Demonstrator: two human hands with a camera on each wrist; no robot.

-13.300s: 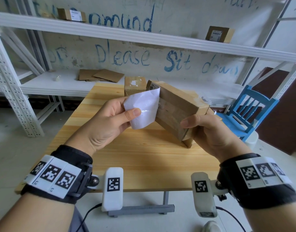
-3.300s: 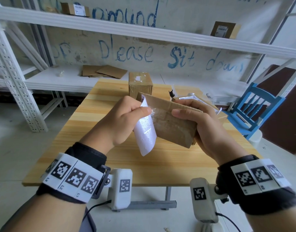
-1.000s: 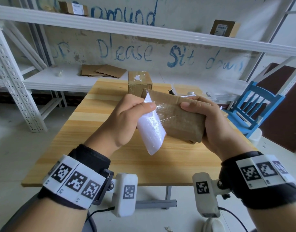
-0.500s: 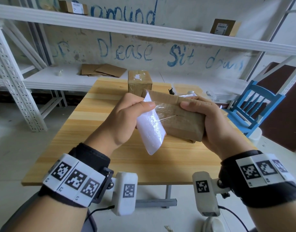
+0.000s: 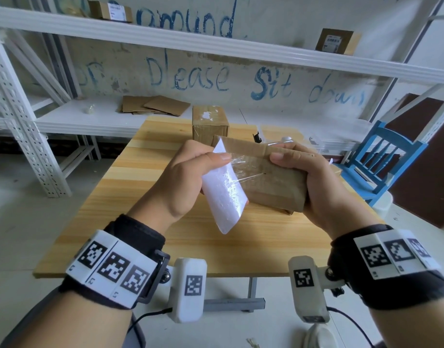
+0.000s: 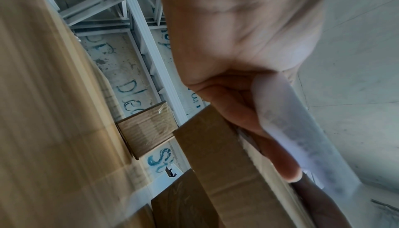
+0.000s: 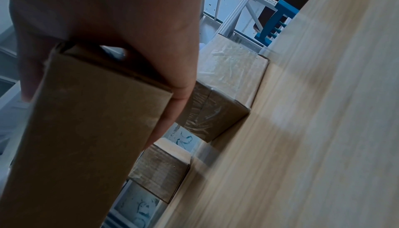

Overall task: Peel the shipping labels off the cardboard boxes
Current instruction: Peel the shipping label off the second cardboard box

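Note:
A flat brown cardboard box (image 5: 273, 182) is held up over the wooden table (image 5: 145, 202). My right hand (image 5: 313, 187) grips its right end, thumb on top. My left hand (image 5: 190, 182) pinches a white shipping label (image 5: 224, 197) peeled away from the box's left part, its blank back facing me. Clear tape strands (image 5: 243, 172) stretch between label and box. In the left wrist view the label (image 6: 302, 136) curls past my fingers (image 6: 278, 163) beside the box (image 6: 228, 173). The right wrist view shows the box (image 7: 82, 129) in my right hand's grip (image 7: 129, 60).
Two more taped cardboard boxes stand on the table, one at the far middle (image 5: 209, 124) and one behind the held box (image 7: 226, 84). White metal shelving (image 5: 215, 51) carries labelled boxes (image 5: 335, 42) and flat cardboard (image 5: 155, 105). A blue chair (image 5: 381, 162) stands to the right.
Over the last second little has moved. The left hand keeps pulling the label leftward, with tape strands still stretched to the box. Several seconds earlier the label was less folded back.

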